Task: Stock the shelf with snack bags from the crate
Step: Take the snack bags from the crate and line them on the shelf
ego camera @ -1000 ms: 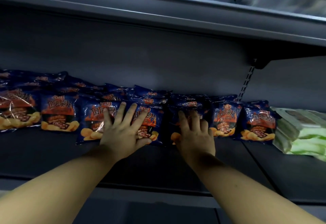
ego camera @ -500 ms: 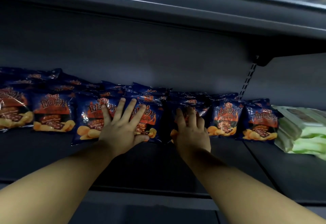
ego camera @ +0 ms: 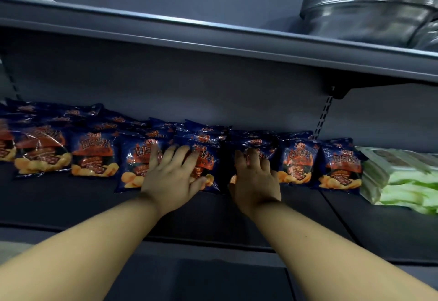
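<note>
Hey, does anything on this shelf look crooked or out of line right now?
Mostly tidy. The snack bag under the left hand juts forward of the front row and sits slightly skewed.

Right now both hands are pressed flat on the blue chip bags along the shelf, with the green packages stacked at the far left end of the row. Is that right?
Not quite. The head view shows the green packages at the right end of the row, not the left. The rest stands: the left hand and right hand both press on the blue chip bags lined up on the shelf.
</note>
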`<state>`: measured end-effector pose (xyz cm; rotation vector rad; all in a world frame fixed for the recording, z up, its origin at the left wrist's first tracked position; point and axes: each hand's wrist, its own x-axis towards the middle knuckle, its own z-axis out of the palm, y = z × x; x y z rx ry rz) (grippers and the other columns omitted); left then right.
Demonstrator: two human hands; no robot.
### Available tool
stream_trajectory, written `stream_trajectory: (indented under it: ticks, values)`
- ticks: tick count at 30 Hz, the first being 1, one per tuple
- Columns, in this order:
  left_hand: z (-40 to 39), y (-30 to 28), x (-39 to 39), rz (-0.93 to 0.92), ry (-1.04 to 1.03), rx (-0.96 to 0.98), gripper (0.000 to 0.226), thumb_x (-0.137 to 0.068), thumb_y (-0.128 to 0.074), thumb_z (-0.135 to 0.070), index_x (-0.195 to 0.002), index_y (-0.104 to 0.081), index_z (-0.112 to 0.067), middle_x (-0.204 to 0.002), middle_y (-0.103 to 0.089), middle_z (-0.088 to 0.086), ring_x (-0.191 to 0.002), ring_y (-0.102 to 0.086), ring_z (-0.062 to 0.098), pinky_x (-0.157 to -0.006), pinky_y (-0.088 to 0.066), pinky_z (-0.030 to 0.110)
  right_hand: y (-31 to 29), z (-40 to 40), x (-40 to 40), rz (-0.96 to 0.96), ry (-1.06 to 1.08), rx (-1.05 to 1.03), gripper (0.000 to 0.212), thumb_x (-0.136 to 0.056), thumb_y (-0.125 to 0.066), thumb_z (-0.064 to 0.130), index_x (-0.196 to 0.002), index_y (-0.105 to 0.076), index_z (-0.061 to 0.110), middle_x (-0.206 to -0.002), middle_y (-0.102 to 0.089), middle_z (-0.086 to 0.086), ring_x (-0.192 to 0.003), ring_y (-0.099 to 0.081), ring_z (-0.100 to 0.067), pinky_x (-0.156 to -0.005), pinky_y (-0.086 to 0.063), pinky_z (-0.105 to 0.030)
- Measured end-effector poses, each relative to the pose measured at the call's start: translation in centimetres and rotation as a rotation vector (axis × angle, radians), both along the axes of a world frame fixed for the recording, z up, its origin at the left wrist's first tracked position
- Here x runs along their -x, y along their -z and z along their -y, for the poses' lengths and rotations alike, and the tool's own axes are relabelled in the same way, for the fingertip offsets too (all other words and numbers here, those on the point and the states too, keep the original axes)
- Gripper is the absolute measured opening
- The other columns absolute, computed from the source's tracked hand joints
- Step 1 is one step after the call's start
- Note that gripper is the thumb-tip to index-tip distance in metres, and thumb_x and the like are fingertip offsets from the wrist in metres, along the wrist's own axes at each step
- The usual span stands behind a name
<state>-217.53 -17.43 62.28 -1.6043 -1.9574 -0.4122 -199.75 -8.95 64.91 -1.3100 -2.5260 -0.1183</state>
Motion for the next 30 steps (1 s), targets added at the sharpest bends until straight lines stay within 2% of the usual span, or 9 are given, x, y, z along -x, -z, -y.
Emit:
stream_trajectory:
  ticks: [3,6,10,13,15,20,24,30]
  values:
    - [1.3,-1.3,-1.9,0.007,0.001,-0.013,0.045,-0.082,-0.040,-0.045,-0.096,-0.068,-0.013,-0.092,-0.062,0.005,-0.084,-0.061,0.030,-0.080,-0.046,0.050,-0.9,1.2,-0.2,0.028,0.004,0.025,0.063,-0.095,-0.050,0.039,-0.148,-0.019,0.025,-0.151,-0.020,-0.007,-0.136,-0.024,-0.033,-0.105,-0.035,-0.046]
    - [2.7,-2.2,-3.7,0.028,0.054,-0.038,0.028,-0.085,-0.050,-0.034,-0.086,-0.065,-0.011,-0.083,-0.062,0.007,-0.074,-0.061,0.030,-0.063,-0.043,0.036,-1.8,2.5,-0.3,0.074,0.005,0.053,0.054,-0.096,-0.050,0.037,-0.144,-0.030,0.022,-0.149,-0.029,-0.006,-0.135,-0.026,-0.032,-0.104,-0.035,-0.046]
    - [4.9,-3.1,-5.6,0.087,0.051,-0.016,0.028,-0.097,-0.041,-0.035,-0.103,-0.061,-0.017,-0.102,-0.062,0.001,-0.089,-0.059,0.025,-0.062,-0.036,0.029,-2.5,4.6,-1.6,0.061,-0.027,-0.021,0.042,-0.099,-0.045,0.034,-0.138,-0.042,0.018,-0.137,-0.048,-0.011,-0.127,-0.039,-0.035,-0.095,-0.039,-0.045]
    - [6.5,-3.2,-6.1,0.140,0.041,0.008,0.025,-0.096,-0.040,-0.037,-0.093,-0.058,-0.020,-0.099,-0.063,0.000,-0.084,-0.060,0.024,-0.058,-0.037,0.030,-3.2,6.6,-2.7,0.023,-0.052,-0.037,0.027,-0.095,-0.050,0.030,-0.120,-0.056,0.020,-0.113,-0.063,-0.009,-0.104,-0.057,-0.032,-0.072,-0.043,-0.036]
    - [7.7,-3.1,-6.4,0.169,0.060,0.049,0.024,-0.096,-0.040,-0.037,-0.089,-0.056,-0.020,-0.095,-0.062,-0.001,-0.082,-0.059,0.025,-0.056,-0.036,0.030,-3.8,8.2,-3.4,-0.001,-0.057,-0.013,0.020,-0.094,-0.051,0.031,-0.109,-0.058,0.020,-0.104,-0.065,-0.007,-0.092,-0.061,-0.032,-0.065,-0.040,-0.033]
    - [11.9,-2.0,-6.7,0.249,0.142,0.117,0.024,-0.097,-0.038,-0.039,-0.080,-0.043,-0.024,-0.079,-0.045,-0.008,-0.076,-0.055,0.021,-0.058,-0.036,0.031,-3.1,13.6,-3.0,0.011,-0.027,0.102,0.028,-0.096,-0.048,0.041,-0.108,-0.050,0.016,-0.102,-0.061,-0.006,-0.092,-0.060,-0.032,-0.066,-0.044,-0.036]
    - [15.2,0.0,-5.8,0.288,0.168,0.211,0.026,-0.098,-0.037,-0.039,-0.077,-0.041,-0.025,-0.075,-0.044,-0.007,-0.068,-0.049,0.016,-0.056,-0.034,0.031,0.1,17.7,-1.9,0.033,-0.012,0.205,0.022,-0.097,-0.047,0.041,-0.096,-0.044,0.019,-0.099,-0.062,-0.004,-0.086,-0.058,-0.028,-0.064,-0.043,-0.035]
    - [18.5,3.8,-5.4,0.358,0.164,0.323,0.025,-0.098,-0.037,-0.039,-0.078,-0.042,-0.025,-0.077,-0.047,-0.007,-0.070,-0.050,0.017,-0.058,-0.035,0.030,4.0,21.0,-1.5,0.090,0.012,0.317,0.025,-0.097,-0.047,0.042,-0.104,-0.050,0.019,-0.104,-0.062,-0.004,-0.089,-0.057,-0.027,-0.064,-0.040,-0.034]
